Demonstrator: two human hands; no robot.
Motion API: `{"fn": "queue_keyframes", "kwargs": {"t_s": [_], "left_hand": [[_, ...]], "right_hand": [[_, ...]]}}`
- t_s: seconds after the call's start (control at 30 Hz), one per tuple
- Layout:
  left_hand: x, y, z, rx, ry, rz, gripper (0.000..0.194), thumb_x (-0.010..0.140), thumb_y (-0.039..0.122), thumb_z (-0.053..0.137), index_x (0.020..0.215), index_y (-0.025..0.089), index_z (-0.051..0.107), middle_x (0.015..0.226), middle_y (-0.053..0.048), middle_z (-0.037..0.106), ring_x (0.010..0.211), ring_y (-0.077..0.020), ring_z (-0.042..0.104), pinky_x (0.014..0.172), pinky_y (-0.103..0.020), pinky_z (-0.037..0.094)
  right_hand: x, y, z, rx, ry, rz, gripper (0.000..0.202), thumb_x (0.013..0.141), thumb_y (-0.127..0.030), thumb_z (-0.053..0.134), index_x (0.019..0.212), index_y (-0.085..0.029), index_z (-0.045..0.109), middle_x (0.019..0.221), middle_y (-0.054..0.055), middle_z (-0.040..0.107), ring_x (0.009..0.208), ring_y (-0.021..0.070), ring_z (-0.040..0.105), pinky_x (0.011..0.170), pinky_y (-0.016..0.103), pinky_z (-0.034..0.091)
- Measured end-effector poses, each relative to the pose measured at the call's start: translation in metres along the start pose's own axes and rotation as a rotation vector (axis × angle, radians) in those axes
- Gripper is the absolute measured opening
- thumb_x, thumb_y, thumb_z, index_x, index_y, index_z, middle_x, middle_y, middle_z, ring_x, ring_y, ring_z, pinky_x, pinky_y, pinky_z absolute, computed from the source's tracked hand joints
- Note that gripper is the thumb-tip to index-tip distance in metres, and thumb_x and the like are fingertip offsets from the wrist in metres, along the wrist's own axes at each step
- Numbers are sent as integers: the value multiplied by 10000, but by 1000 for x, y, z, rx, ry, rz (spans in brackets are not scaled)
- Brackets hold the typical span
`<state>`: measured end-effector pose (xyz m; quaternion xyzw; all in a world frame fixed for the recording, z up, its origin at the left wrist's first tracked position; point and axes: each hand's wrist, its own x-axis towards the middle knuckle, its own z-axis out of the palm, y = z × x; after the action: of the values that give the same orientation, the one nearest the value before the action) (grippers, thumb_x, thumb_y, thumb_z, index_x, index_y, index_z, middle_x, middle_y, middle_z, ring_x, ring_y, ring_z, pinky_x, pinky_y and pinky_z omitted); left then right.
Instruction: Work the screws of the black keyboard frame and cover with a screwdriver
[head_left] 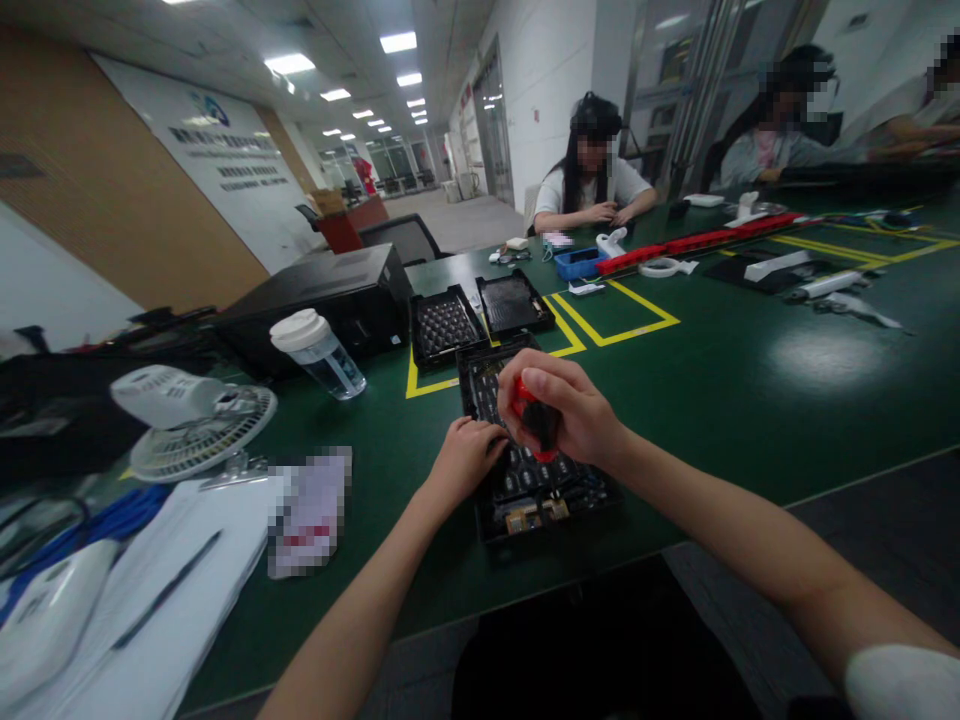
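Note:
My right hand (559,405) is wrapped round a red and black handle (541,420), held above a black tray (491,525) with rows of small dark parts. What lies under the handle is hidden by the hand. At the tray's left side rests my left hand (469,455), its fingers bent over the edge; whether they grip anything is too small to tell. Brass-coloured pieces (536,514) lie at the tray's near end. Just beyond are a black case with a bumpy lining (448,325) and a flat black case (514,303).
To the left are a bottle (319,352), a white fan (202,430), a clipboard with paper (187,590) and a black box (322,305). A blue bin (581,264) and red strip (697,240) lie farther back. A person (592,170) sits across the table.

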<state>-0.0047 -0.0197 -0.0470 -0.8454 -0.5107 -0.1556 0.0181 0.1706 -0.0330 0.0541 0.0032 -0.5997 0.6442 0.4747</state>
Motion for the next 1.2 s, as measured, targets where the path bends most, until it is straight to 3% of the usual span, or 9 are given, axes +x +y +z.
{"fn": "queue_keyframes", "kwargs": {"t_s": [0.3,1.2], "left_hand": [[0,3,-4,0,-24,-15,148,846,222,534,906,206,669,883,-53,699,873,-205,627,951,-424,389],[0,7,-6,-10,-17,-9,156,844,204,520,899,213,665,900,-58,703,873,-197,630,964,-419,390]], "right_hand": [[-3,0,7,-116,132,-89,213,907,-308,478,800,-141,555,633,-31,505,396,19,444,361,152,324],[-12,-3,30,-534,509,-83,182,859,-361,546,819,-186,576,737,-19,536,551,50,479,496,186,400]]}}
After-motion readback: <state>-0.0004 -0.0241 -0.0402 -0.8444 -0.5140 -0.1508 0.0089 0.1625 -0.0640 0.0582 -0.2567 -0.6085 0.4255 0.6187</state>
